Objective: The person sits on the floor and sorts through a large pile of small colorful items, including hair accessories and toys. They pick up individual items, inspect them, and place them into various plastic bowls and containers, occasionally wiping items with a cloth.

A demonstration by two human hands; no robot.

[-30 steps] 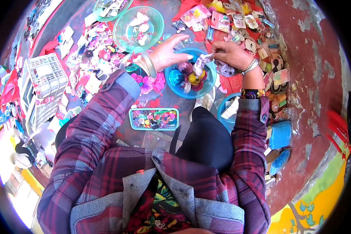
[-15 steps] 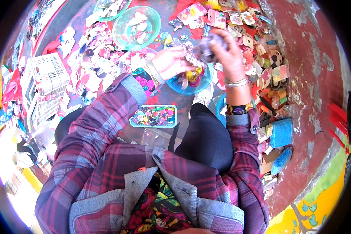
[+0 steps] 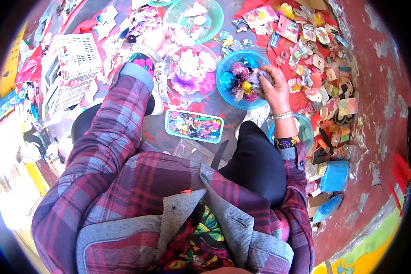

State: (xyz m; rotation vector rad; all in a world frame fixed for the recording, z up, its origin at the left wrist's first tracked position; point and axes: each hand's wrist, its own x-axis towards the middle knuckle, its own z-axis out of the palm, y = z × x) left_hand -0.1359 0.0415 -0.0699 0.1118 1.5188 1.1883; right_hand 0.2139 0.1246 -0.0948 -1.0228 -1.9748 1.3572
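Note:
My right hand (image 3: 274, 89) is closed round a crinkled lavender piece (image 3: 259, 81), whose exact kind I cannot make out. It is over the right side of a blue plastic bowl (image 3: 224, 97). Shiny tinsel balls in pink, turquoise and gold lie in that bowl. Up to the left, my left hand (image 3: 156, 42) reaches over the spread of small pink and white pieces (image 3: 131, 28). Its fingers are blurred, and whether they grip anything is unclear. Just right of its wrist stands a clear bowl (image 3: 172, 93) of white, pink and purple ruffled hair ornaments.
A green clear bowl (image 3: 217, 16) stands at the far middle. Nearer me is a small tray (image 3: 169, 132) of colourful bits. A white plastic basket (image 3: 80, 57) is on the left. Carded accessories (image 3: 260, 17) and loose goods cover the right side, near a blue brush-like bundle (image 3: 334, 176).
My hands have moved apart: the left went away to the left, the right came down over the blue bowl with the lavender piece. The whole view has shifted, with the bowls now further right.

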